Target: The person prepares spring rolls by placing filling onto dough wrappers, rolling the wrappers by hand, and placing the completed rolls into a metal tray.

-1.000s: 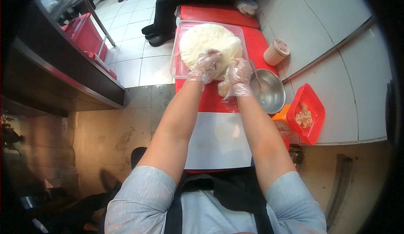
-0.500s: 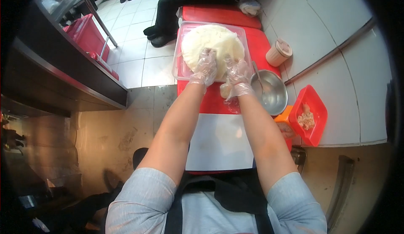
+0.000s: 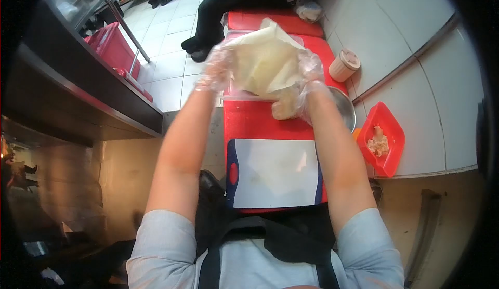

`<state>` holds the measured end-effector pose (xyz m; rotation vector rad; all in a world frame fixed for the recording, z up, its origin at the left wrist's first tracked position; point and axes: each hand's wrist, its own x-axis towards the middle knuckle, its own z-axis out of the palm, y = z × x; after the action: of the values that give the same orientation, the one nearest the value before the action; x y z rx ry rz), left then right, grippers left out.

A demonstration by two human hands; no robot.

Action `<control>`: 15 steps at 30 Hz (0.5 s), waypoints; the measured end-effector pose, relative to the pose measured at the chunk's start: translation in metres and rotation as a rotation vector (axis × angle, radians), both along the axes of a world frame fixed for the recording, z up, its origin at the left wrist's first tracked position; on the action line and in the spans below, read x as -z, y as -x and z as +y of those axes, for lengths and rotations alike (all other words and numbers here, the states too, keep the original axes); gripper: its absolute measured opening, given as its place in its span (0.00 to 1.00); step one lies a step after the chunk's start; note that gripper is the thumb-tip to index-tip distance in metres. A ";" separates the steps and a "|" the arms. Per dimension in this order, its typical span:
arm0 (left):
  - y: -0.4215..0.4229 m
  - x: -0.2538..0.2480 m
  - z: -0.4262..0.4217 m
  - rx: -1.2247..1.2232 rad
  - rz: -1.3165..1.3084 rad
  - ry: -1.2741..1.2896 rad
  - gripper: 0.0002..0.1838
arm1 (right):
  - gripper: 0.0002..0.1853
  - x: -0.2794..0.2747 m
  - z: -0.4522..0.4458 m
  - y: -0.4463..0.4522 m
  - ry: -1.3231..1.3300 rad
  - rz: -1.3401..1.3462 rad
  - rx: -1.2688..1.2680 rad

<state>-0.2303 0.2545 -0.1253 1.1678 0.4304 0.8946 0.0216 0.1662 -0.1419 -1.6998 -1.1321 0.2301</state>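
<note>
L hand [image 3: 218, 66], R hand [image 3: 311, 66] hold sheet [image 3: 266, 63].

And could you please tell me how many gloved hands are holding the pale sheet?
2: the left hand at the left side of the pale sheet, and the right hand at its right side. None seems hidden.

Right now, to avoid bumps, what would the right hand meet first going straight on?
Past the pale sheet it holds, the right hand would probably meet the far rim of the plastic container; depth is unclear, so it may pass above.
</note>
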 end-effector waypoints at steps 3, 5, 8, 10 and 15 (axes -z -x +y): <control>0.038 -0.028 0.020 -0.077 0.105 0.100 0.22 | 0.19 0.036 0.029 -0.059 -0.011 -0.219 0.057; 0.064 -0.055 0.017 -0.290 0.077 0.240 0.22 | 0.22 -0.012 0.006 -0.038 0.011 0.080 0.189; 0.108 -0.083 0.025 -0.393 0.098 0.140 0.20 | 0.22 -0.075 -0.026 -0.011 -0.184 0.285 0.225; 0.137 -0.087 0.036 -0.272 0.155 0.048 0.20 | 0.22 -0.088 -0.037 -0.013 -0.260 0.141 0.187; 0.128 -0.126 0.012 -0.268 0.241 0.000 0.19 | 0.23 -0.099 -0.126 0.004 -0.196 -0.519 0.044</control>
<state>-0.3587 0.2663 0.0010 1.2413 0.7975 0.9867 0.0179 0.0398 -0.0431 -1.6482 -1.4355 -0.3614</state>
